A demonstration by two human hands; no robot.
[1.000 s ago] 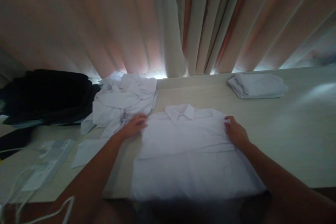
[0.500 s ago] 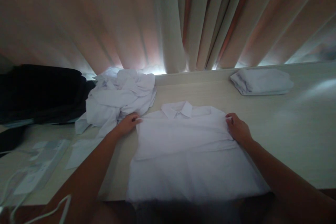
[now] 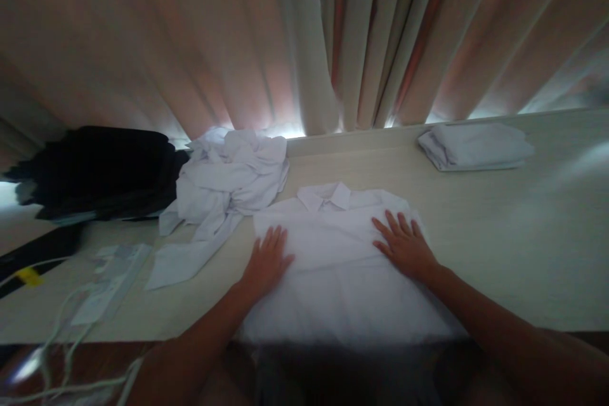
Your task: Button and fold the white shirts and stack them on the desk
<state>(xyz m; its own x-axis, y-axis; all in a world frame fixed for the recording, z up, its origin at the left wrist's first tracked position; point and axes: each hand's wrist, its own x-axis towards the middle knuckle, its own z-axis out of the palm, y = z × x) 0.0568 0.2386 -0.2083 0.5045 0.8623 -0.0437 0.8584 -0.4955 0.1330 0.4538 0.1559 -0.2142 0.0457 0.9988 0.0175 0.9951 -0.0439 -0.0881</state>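
Observation:
A white collared shirt (image 3: 333, 285) lies spread on the pale table (image 3: 518, 254) in front of me, its collar pointing away and its lower part reaching the front edge. Flat on its left side rests my left hand (image 3: 270, 260), fingers stretched out. My right hand (image 3: 403, 244) lies on the right side near the shoulder, with its fingers spread. Neither hand grips the cloth. Beyond my left hand, a crumpled heap of white shirts (image 3: 233, 171) lies close to the shirt's left shoulder, with one sleeve trailing toward me.
A folded white garment (image 3: 476, 147) lies at the back right. Dark folded cloth (image 3: 104, 171) is stacked at the back left. Nearer me on the left are a white power strip (image 3: 111, 285) and cables (image 3: 66, 323). A pleated curtain (image 3: 214, 32) hangs behind the table.
Both hands have let go of the shirt's side edges, moved inward and flattened onto its front. The view has shifted slightly, showing more of the left side.

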